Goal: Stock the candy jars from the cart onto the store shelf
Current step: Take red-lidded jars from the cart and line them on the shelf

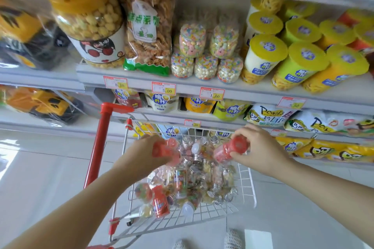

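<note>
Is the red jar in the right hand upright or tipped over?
Tipped: the red-capped plastic candy jar lies slanted in the right hand, cap end higher than its base.

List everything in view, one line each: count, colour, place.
Cart: one, red frame, white basket, before the shelves.
Loose jars: many, mixed, piled in cart.
Left jar: one, red, above the cart.
Right jar: one, red, above the cart.
Shelf jars: five, pastel, two stacked on three, middle shelf.
Bag: one, clear with green base, left of shelf jars.
Big jar: one, yellow lid, left of the bag.
Cups: several, yellow lids, shelf right.
Price tags: several, red and yellow, shelf edges.
Chip bags: many, yellow, white, green, lower shelves.
Toy trucks: two, yellow-black, left shelves.
Shoes: two, pale, bottom edge.
Left hand: one, gripping left jar.
Right hand: one, gripping right jar.
</note>
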The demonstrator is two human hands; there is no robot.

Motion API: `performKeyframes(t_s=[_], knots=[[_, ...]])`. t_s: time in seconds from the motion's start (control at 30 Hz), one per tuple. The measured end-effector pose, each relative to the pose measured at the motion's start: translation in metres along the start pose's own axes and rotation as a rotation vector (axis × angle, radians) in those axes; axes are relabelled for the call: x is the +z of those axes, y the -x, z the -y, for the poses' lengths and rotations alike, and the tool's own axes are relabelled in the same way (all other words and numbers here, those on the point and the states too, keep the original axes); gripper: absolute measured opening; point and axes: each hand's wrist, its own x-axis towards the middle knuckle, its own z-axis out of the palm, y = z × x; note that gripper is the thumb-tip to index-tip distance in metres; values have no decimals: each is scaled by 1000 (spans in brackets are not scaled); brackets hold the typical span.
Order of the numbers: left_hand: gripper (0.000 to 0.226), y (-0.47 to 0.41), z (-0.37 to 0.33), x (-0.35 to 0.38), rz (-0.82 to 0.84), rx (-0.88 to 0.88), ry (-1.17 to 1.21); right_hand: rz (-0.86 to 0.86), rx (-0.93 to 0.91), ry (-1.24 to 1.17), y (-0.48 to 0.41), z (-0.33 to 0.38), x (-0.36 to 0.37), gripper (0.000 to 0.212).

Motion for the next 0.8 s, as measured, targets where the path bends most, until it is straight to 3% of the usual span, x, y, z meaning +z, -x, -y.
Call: performKeyframes(t_s=[0.07, 0.27, 0.47, 0.63, 0.8], knots=[[33, 7, -36, -34, -52, 92, 116, -101, -28, -36, -5, 23, -43, 32], [40, 29, -154, -121, -177, 377, 381, -370, -127, -21, -4, 89, -167, 33], [42, 24, -253, -181, -284, 611, 597, -571, -191, 79, -13, 110, -265, 32], [38, -7, -315, -204, -505, 712, 544, -643, -204, 193, -38, 107, -332, 36], [41, -49, -366, -213, -554, 718, 478, -628, -177, 273, -76, 96, -391, 23]])
